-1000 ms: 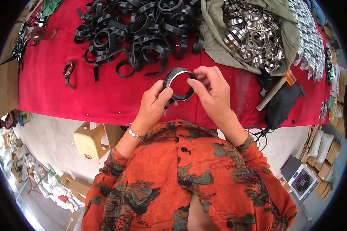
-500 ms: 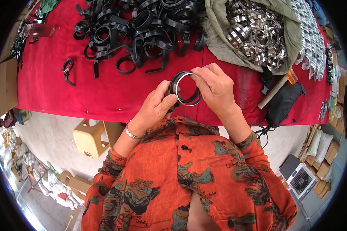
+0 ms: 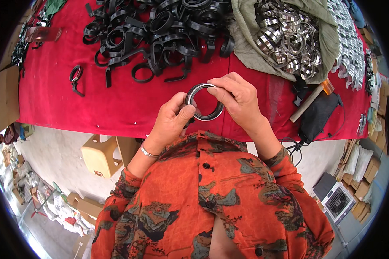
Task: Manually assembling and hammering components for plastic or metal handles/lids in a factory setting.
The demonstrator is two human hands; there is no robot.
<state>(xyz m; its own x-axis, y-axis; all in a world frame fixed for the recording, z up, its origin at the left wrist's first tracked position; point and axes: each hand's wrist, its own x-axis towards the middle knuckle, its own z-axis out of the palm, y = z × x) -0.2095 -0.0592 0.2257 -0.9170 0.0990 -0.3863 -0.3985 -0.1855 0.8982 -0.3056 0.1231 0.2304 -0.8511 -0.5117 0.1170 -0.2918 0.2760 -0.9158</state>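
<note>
Over the near edge of the red cloth, both of my hands hold a black ring (image 3: 211, 117) with a thin silver metal ring (image 3: 196, 90) set around its face. The thumb and fingers of my left hand (image 3: 170, 117) pinch its left side. My right hand (image 3: 238, 98) grips the upper right rim between thumb and fingertips. The open face of the ring is turned up, and the metal seems to sit nearly level with the black part. A small black ring piece with a tail and a metal band (image 3: 75, 81) lies apart at the left.
Black rings with tails (image 3: 153, 64) are heaped at the back. Shiny metal rings (image 3: 270, 39) fill an olive cloth (image 3: 246, 48) at back right, beside rows of silver parts (image 3: 350, 52). A hammer (image 3: 306, 105) and black pouch (image 3: 317, 115) lie right; a yellow stool (image 3: 95, 156) stands below left.
The held ring has tilted so its face points up more, and has shifted slightly left. The silver ring, standing off the black one before, now looks closer in line with it.
</note>
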